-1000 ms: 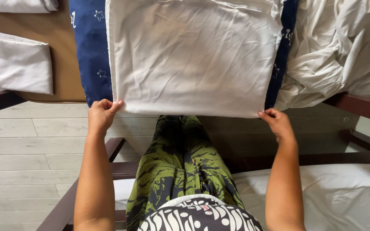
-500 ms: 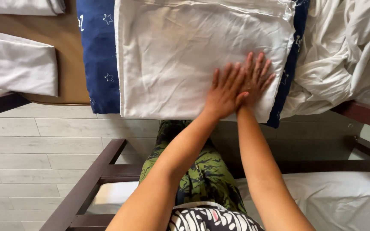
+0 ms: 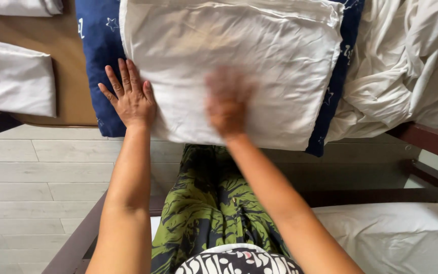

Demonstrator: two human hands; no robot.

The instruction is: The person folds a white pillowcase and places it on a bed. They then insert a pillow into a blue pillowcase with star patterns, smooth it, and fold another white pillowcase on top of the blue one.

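Observation:
A folded white sheet (image 3: 259, 56) lies on top of a dark blue cloth with white stars (image 3: 95, 40) on a wooden table. My left hand (image 3: 128, 96) rests flat with fingers spread on the sheet's left edge, partly over the blue cloth. My right hand (image 3: 227, 101) is blurred by motion and presses flat on the middle of the white sheet near its front edge. Neither hand holds anything.
A folded white cloth (image 3: 13, 81) lies on the wooden table (image 3: 72, 76) at left. A crumpled white sheet (image 3: 406, 66) is heaped at right. A dark wooden frame (image 3: 427, 139) crosses at right, with a white mattress (image 3: 406, 238) below. Grey plank floor (image 3: 36, 187) is at left.
A second ago both hands gripped the sheet's front corners. Then both lay together at the right. Now my left hand has slid to the left edge and my right toward the middle.

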